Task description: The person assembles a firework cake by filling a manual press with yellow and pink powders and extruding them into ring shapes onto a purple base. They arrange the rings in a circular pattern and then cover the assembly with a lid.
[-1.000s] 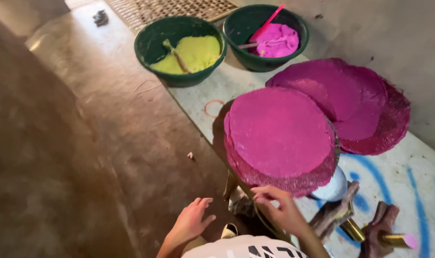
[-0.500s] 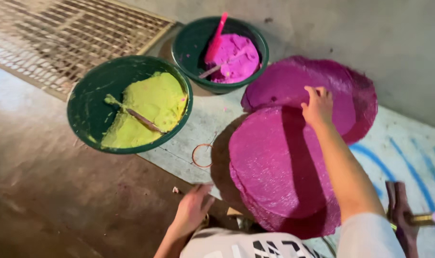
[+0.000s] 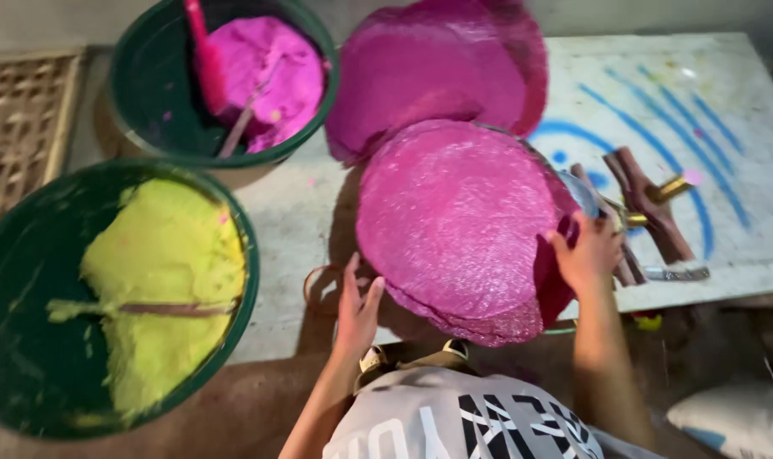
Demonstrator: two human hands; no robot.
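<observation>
- Your right hand (image 3: 588, 253) has come back from the far disc and now grips the right edge of the near pink disc (image 3: 458, 221).
- Your left hand (image 3: 356, 306), fingers spread, touches its left edge; the disc rests on the table (image 3: 726, 102).
- Green basins of yellow paste (image 3: 161, 280) and pink paste (image 3: 263, 76) sit left.

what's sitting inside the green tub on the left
The green tub holds a mound of yellow-green paste with a stick lying across it. Whatever lies under the paste is covered.

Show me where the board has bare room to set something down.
Most bare board lies right of the pink discs, above the wooden tools. A narrower strip runs between discs and basins. Crowded around both hands.
</observation>
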